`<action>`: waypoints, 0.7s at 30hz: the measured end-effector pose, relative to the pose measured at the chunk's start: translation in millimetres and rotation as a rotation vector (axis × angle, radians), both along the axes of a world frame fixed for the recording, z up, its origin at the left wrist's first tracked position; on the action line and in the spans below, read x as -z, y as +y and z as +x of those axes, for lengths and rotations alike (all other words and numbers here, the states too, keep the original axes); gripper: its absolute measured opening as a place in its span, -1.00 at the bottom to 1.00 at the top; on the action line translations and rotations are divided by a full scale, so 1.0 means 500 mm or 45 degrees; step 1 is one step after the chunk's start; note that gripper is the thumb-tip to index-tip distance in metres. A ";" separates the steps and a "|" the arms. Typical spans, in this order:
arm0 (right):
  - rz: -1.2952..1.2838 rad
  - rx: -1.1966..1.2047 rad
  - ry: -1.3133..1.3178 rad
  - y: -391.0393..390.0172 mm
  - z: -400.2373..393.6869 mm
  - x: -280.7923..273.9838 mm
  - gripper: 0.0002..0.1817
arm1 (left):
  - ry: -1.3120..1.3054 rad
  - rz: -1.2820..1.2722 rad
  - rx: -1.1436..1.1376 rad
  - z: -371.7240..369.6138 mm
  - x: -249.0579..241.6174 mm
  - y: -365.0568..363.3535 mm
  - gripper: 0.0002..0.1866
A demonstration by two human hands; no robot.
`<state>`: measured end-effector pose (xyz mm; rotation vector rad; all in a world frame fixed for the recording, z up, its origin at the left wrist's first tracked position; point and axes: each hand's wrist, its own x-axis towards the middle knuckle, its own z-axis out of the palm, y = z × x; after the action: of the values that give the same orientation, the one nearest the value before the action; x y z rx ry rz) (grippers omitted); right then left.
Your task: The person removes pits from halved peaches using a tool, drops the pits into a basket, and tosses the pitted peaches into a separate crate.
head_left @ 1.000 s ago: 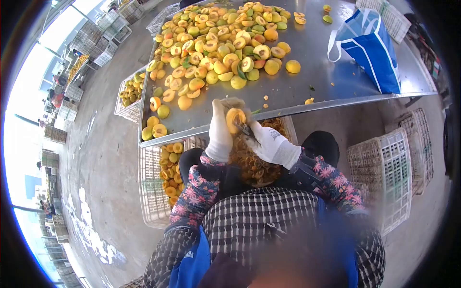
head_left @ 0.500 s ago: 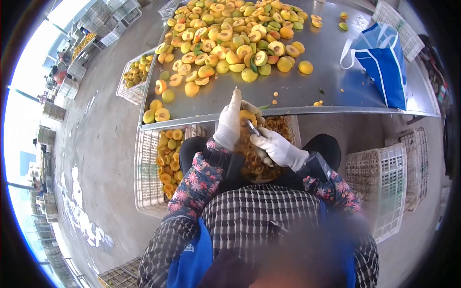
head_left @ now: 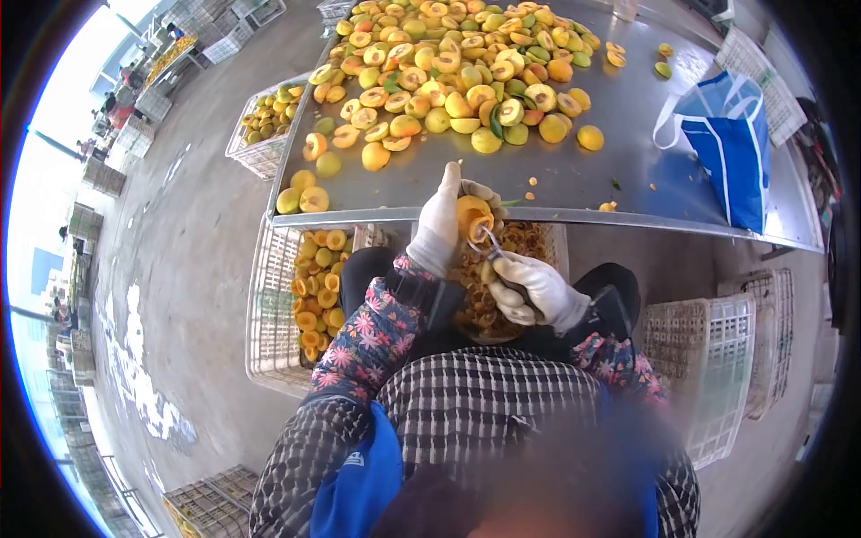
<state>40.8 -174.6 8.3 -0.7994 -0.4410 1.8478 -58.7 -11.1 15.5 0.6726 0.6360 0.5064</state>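
One fruit (head_left: pixel 473 212) up by the near edge of the tabletop (head_left: pixel 628 175) | left hand (head_left: pixel 439 222), fingers curled round it | right hand (head_left: pixel 541 292) gripping the tool (head_left: pixel 495 250), tip right at the fruit | coring, looks like | calls for steady hold, careful turn

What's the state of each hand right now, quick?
Left hand: holding a cut fruit, thumb extended.
Right hand: closed around a metal-tipped tool.
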 end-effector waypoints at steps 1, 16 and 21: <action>-0.012 -0.062 -0.002 -0.012 0.013 -0.010 -0.72 | 0.007 0.024 -0.024 -0.008 0.007 0.009 -0.36; 0.237 -0.476 -1.688 -0.051 0.084 0.056 -0.64 | 1.196 1.907 0.215 -0.303 -0.080 0.259 -0.43; 0.208 -0.443 -1.824 -0.047 0.071 0.016 -0.61 | 0.923 1.619 -0.614 -0.302 0.101 0.324 -0.62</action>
<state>76.5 -198.0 0.4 -1.9388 -1.6568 1.1917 -209.9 150.7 -35.1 1.9799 1.1560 1.1533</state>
